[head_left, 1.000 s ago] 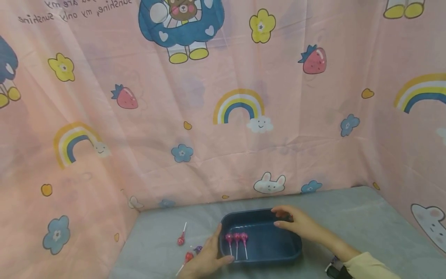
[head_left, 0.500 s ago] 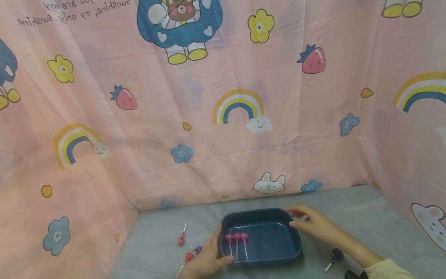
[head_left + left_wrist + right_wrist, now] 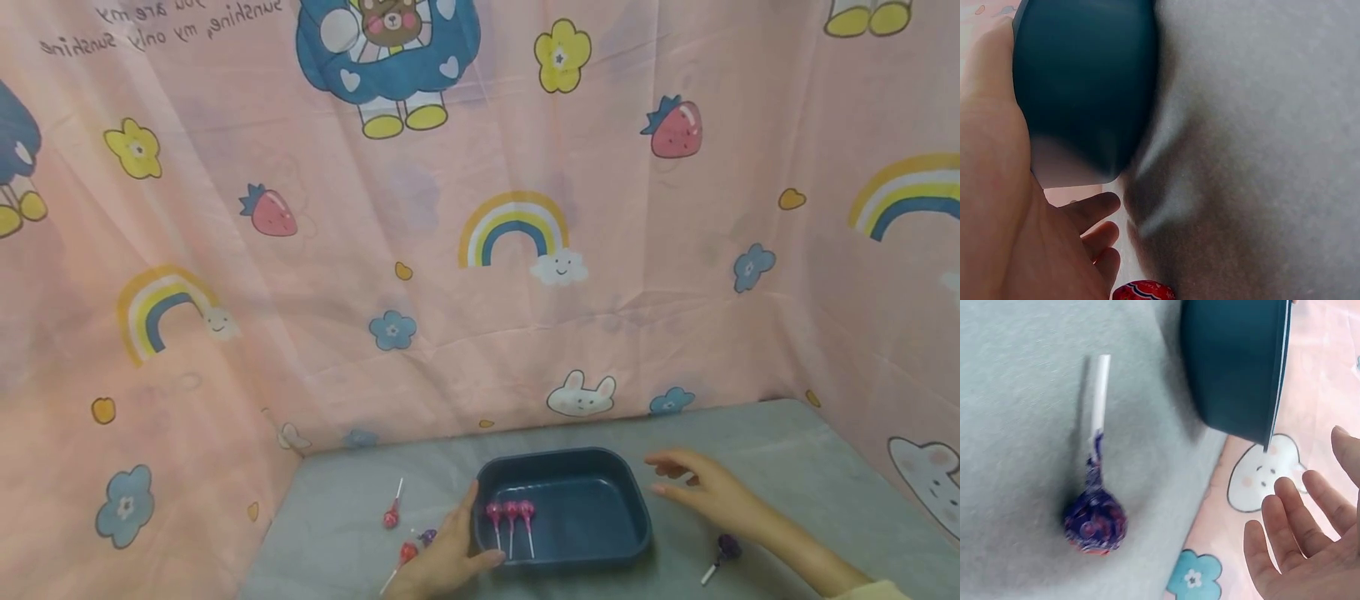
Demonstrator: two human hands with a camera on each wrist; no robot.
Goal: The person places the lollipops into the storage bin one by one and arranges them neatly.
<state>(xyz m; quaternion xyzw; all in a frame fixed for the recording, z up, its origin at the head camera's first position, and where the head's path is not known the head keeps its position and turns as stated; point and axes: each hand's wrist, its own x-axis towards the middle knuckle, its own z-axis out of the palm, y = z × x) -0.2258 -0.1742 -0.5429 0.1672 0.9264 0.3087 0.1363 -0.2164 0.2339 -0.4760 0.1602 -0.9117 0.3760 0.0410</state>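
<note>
A dark blue rectangular tray (image 3: 577,508) sits on the grey tabletop, with several pink-wrapped lollipops (image 3: 512,510) side by side at its left end. My left hand (image 3: 442,554) holds the tray's near-left corner, thumb at the front rim and fingers along the left wall. In the left wrist view, the tray (image 3: 1085,75) lies against the thumb. Just off the tray's right end hovers my right hand (image 3: 693,483), fingers loosely bent with nothing in them. A purple-wrapped lollipop (image 3: 1095,519) lies on the table below the right forearm.
Left of the tray lie a red lollipop (image 3: 391,518), another red one (image 3: 407,552) partly behind the left hand, and a purple one (image 3: 427,537). A pink patterned cloth (image 3: 337,250) hangs behind and beside the table (image 3: 337,475).
My right hand has drawn back rightward from the tray's far rim to beyond its right end. This uncovers the purple lollipop at right. The left hand and the tray stay in place.
</note>
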